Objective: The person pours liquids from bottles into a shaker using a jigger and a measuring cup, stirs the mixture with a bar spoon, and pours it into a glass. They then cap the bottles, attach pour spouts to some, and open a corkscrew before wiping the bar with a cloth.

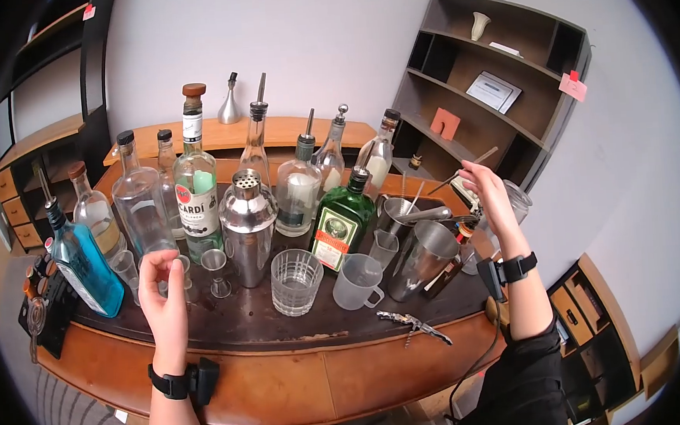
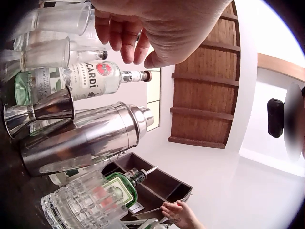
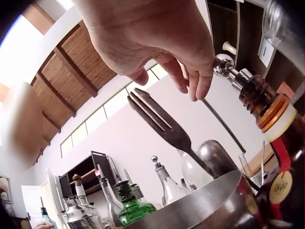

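My right hand (image 1: pixel 495 199) is raised over the right end of the counter, its fingertips pinching a thin dark rod (image 3: pixel 225 125) that slants down from them. Below that hand, a fork-ended bar tool (image 3: pixel 164 121) rises behind the rim of a metal tin (image 1: pixel 428 254). My left hand (image 1: pixel 164 301) hovers at the left with its fingers loosely bent and nothing held. Close by it are a double-ended metal jigger (image 1: pixel 216 271) and small clear glasses (image 2: pixel 47 51). A steel cocktail shaker (image 1: pixel 248 234) stands just beyond the jigger.
Several bottles line the back, among them a Bacardi bottle (image 1: pixel 197 198), a green bottle (image 1: pixel 341 224) and a blue bottle (image 1: pixel 86 267). A cut-glass tumbler (image 1: pixel 296 285) and a plastic measuring jug (image 1: pixel 358 281) stand in front. A corkscrew (image 1: pixel 415 326) lies near the front edge.
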Available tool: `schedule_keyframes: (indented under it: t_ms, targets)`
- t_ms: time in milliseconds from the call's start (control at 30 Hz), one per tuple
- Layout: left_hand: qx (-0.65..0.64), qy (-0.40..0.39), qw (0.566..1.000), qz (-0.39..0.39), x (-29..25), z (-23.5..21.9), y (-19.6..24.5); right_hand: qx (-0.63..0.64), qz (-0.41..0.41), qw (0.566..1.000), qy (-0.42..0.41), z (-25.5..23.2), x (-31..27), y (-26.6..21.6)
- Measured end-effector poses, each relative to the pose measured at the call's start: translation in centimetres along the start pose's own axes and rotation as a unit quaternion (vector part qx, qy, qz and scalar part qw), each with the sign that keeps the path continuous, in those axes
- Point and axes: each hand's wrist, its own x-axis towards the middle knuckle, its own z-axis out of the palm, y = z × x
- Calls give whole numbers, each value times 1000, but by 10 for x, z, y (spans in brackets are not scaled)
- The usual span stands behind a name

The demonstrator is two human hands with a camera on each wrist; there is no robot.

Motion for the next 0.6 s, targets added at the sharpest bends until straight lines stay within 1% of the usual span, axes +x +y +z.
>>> schedule_keyframes:
  t_ms: [33,100,133,200,233,333,367,400,467,500,533,600]
  targets:
    - [1,0,1000,2,1,0,-1,1,-1,1000,1,-1,6,-1]
    - [-8,8,1000,0,1,-1,-3,-55,28,998,-25,-1,19,-4]
    - [-7,10,1000,1,1,-2,-3,-54,26,998,-26,-2,24,-7]
    - [0,-18,1000,-11,0,-4,-5,-83,91,989,-80,-4,34,-17]
    - [0,-15,1000,-12,0,-5,-4,-93,82,988,-94,-3,38,-16]
    - [5,-18,1000,-7,0,-2,1,-100,105,983,-115,11,47,-17]
    - [4,-6,1000,-5,0,-2,1,-92,123,978,-142,14,52,-14]
    - [4,7,1000,-2,1,-1,2,-91,122,978,-143,19,53,-14]
    - [1,9,1000,-4,1,-2,2,-94,180,965,-163,29,55,-13]
    - [-4,10,1000,-6,1,-2,2,-89,198,957,-192,30,60,-8]
    - [-3,12,1000,-6,2,-3,3,-89,197,957,-194,31,63,-3]
    - [5,11,1000,-3,2,-3,4,-86,230,950,-193,33,64,2]
